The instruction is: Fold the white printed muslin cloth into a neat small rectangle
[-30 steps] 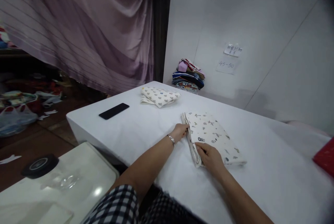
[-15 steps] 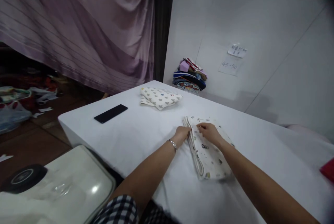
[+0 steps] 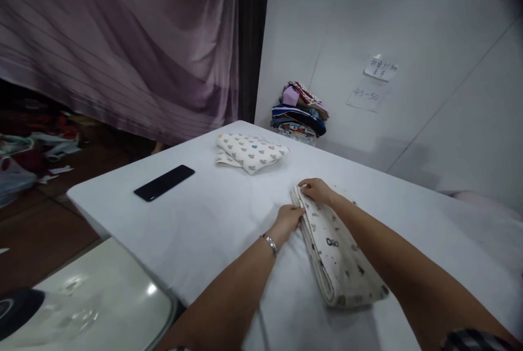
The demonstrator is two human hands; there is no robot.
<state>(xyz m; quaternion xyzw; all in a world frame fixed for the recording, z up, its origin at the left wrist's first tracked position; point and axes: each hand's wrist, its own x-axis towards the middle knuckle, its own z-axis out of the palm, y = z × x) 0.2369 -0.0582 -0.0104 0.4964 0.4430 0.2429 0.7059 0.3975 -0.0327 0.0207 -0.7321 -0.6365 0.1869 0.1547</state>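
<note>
Head view: left hand [image 3: 289, 218] and right hand [image 3: 315, 189] both pinch the far end of the folded printed cloth [image 3: 341, 255], which lies flat on the white table [image 3: 212, 215] and runs back from the grip toward the person. It looks folded into a narrow strip; probably one more fold left. Beyond the grip: second folded cloth [image 3: 249, 151]. Left of it: phone [image 3: 164, 182].

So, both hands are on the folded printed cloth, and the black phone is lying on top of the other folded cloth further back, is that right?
Not quite. In the head view the black phone lies flat on the bare white table, apart from the other folded cloth. The rest holds: the left hand and right hand are both on the folded printed cloth.
</note>
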